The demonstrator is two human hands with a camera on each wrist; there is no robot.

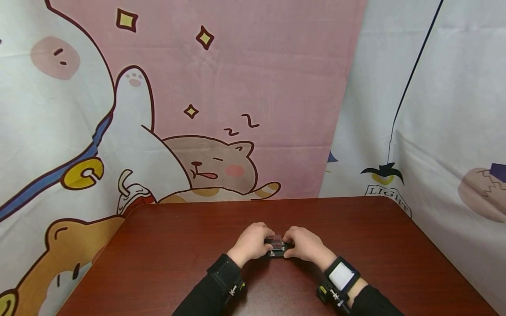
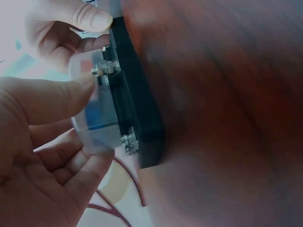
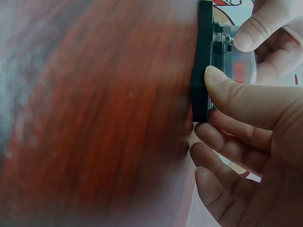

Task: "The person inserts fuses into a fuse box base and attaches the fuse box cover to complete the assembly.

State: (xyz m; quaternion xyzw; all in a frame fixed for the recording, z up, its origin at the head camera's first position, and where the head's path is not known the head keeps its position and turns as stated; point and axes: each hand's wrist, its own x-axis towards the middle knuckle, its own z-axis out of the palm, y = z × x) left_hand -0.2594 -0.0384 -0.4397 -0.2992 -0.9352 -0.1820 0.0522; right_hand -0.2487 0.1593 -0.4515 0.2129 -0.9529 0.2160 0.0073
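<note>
One small block (image 1: 276, 246) lies low in the middle of the head view, on the table (image 1: 166, 245), with two hands on it and nothing else on the wood. The left hand (image 1: 253, 242) closes on it from the picture's left, the right hand (image 1: 306, 245) from the right; each grip is curled round an end of the block, so only a narrow strip of it shows between the knuckles.

Behind the table hangs a cartoon cloth (image 1: 205, 109) with a sleeping cat, filling the upper half of the frame; a paler cloth (image 1: 442, 123) covers the right side. Each wrist carries a strapped camera band (image 1: 341, 276).

The wrist views show what the head view hides. In the left wrist view the block (image 2: 135, 109) is a black base with a clear cover (image 2: 92, 113) held on by small metal nuts; the left hand (image 2: 42, 142) has its thumb on the cover. In the right wrist view the right hand's (image 3: 255, 142) thumb presses the edge of the black base (image 3: 202, 61), fingers loosely bent below.
</note>
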